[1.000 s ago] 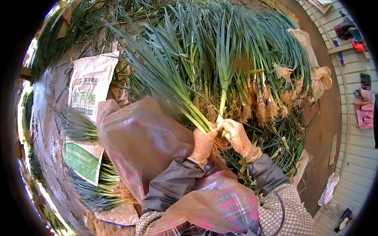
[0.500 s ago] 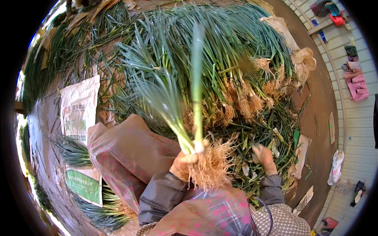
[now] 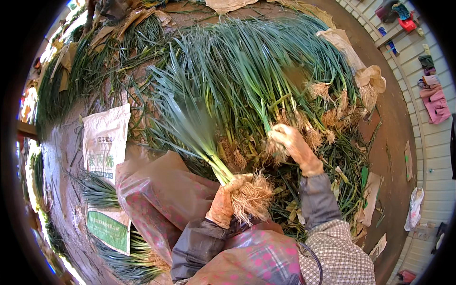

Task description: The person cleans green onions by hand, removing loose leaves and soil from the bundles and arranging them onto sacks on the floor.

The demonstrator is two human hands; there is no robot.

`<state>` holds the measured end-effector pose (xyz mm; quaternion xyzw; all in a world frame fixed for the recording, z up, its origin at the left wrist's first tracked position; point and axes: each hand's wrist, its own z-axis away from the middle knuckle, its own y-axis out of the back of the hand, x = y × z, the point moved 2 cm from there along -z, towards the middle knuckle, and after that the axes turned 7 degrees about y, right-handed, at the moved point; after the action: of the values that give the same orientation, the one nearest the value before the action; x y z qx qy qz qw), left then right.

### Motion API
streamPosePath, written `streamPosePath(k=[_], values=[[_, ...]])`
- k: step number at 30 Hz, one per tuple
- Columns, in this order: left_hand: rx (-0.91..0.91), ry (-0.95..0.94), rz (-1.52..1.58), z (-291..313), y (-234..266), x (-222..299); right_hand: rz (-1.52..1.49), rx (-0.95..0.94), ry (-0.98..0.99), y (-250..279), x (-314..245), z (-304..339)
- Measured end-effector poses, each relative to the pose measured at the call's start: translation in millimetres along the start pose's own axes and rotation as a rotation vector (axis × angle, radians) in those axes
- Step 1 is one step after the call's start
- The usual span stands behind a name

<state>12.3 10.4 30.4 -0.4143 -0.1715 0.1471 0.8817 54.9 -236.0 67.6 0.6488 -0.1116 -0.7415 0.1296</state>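
My left hand [image 3: 221,208] is closed round a small bunch of green onions [image 3: 216,166] just above the roots. Pale, stringy roots stick out to the right of the fist, and the green leaves fan up and to the left, partly blurred. My right hand [image 3: 295,146] reaches forward to the near edge of a big pile of green onions [image 3: 247,57]. Its fingers are pinched round a green onion [image 3: 265,114] low on the stalk, with roots hanging below them. The pile's leaves point away from me and its roots toward me.
Stripped leaves [image 3: 349,194] lie in a heap at the right. A plastic apron [image 3: 152,194] covers my knees. To the left are a white sack [image 3: 107,137] and a bundle of green onions [image 3: 128,261] wrapped in a white-and-green sack [image 3: 109,232]. A pale wall [image 3: 403,61] stands at the right.
My right hand has moved up from the leaf heap to the pile and closed on a green onion. The tall stalk that stood upright at my left hand now lies in with the bunch.
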Motion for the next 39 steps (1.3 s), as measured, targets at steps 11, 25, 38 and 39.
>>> streamPosePath(k=[11, 25, 38, 39], values=[[0.162, -0.06, -0.041, -22, 19, -15, 0.72, -0.402, -0.35, -30, 136, 188], [-0.097, -0.072, 0.044, -22, 20, -6, 0.882, -0.045, 0.127, 18, 1, -21], [-0.172, 0.038, 0.119, -34, -14, -26, -0.578, 0.127, -0.267, -40, 16, 64], [-0.163, 0.017, 0.091, -45, -3, -31, -0.65, 0.165, -0.193, -46, 19, 72]])
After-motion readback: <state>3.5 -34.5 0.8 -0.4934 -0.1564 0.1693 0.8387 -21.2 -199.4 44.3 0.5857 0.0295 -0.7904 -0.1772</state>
